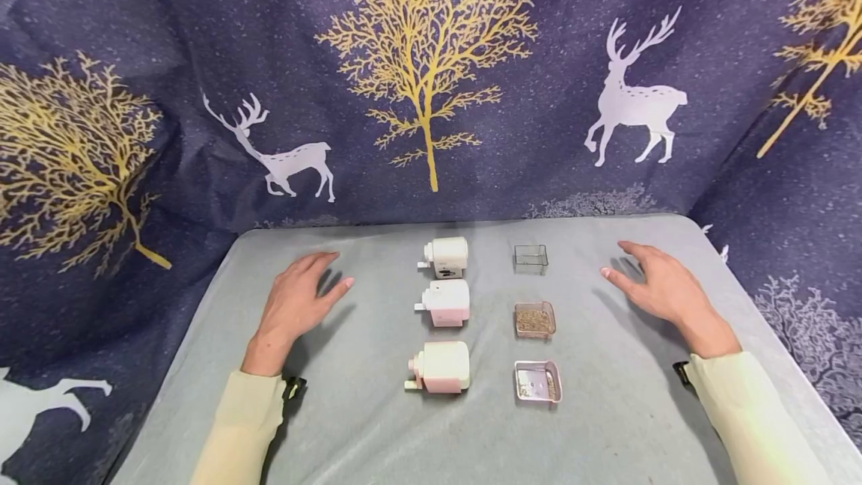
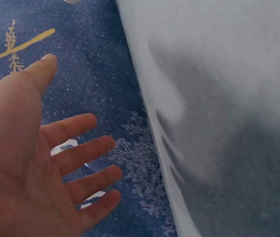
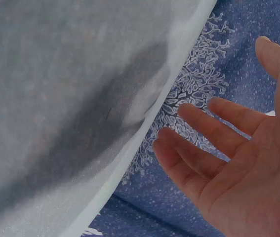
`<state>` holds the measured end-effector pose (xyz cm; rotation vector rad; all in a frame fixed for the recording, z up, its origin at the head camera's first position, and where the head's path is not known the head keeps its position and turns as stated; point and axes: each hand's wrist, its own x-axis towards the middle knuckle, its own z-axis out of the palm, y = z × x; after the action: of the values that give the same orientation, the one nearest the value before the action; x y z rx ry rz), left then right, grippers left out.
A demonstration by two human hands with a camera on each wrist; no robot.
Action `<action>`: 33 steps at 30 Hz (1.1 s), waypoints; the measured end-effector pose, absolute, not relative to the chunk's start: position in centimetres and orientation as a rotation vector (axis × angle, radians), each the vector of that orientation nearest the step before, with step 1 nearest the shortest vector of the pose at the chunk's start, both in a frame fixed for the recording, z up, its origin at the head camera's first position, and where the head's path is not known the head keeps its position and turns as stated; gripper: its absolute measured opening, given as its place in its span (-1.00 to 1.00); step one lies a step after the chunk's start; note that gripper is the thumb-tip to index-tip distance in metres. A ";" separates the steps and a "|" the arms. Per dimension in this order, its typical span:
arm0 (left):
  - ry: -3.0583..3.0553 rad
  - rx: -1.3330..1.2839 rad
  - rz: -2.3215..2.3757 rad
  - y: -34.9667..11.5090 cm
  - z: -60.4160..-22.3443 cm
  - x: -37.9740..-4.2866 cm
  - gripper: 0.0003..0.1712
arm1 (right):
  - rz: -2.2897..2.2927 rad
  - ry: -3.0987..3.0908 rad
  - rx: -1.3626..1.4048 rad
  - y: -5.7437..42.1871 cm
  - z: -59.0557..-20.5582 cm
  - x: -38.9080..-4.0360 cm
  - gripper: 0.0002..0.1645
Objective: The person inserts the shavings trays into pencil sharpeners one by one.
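Observation:
Three crank pencil sharpeners stand in a column mid-table in the head view: a white one at the back, a white-and-pink one in the middle, a cream-and-pink one in front. Right of them sit three small shavings drawers: a dark-rimmed see-through one, a pinkish one with brown shavings and a pink one with a few bits inside. To the left of the sharpeners my left hand is held with fingers extended, holding nothing. My right hand, also holding nothing, is right of the drawers, fingers loosely extended.
The grey cloth-covered table ends at the back against a dark blue curtain printed with deer and trees. Each wrist wears a dark strap, and the hands cast shadows on the cloth.

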<state>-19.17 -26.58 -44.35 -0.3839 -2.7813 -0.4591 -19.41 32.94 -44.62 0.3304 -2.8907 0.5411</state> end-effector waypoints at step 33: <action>-2.758 -0.641 -0.563 -21.3 -41.9 -16.4 -0.22 | 0.617 -2.804 0.461 30.4 -43.1 -17.5 -0.19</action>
<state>-16.37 -21.32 -41.95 -0.6409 -2.7583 -0.5627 -17.54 30.42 -43.14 0.4610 -2.8044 0.6173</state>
